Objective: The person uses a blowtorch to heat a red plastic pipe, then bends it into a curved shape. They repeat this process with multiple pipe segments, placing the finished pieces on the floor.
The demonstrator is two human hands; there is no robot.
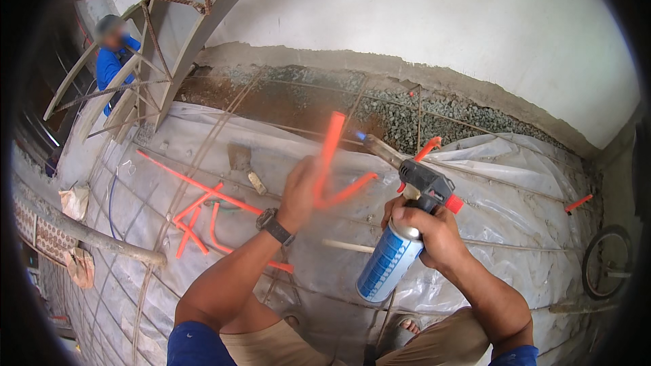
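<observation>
My right hand (pixel 434 230) is wrapped around a gas blowtorch (pixel 390 264), a blue and white canister with a black burner head. From its nozzle, pointing up and left, comes a small blue flame (pixel 360 135). Smeared by motion, my left hand (pixel 298 186) grips a bright orange plastic pipe (pixel 332 142) bent into a V, just left of the flame. The flame and the pipe are close but look apart. Several more orange pipes (pixel 203 186), some bent, lie on the plastic sheet to the left of my left forearm.
Clear plastic sheeting (pixel 488 203) crossed by steel bars covers the ground. Beyond it lie gravel (pixel 393 122) and a white wall (pixel 441 13). At upper left stands a steel frame (pixel 183 34) with a person in blue (pixel 112 64) behind it. A wheel (pixel 605 262) is at far right.
</observation>
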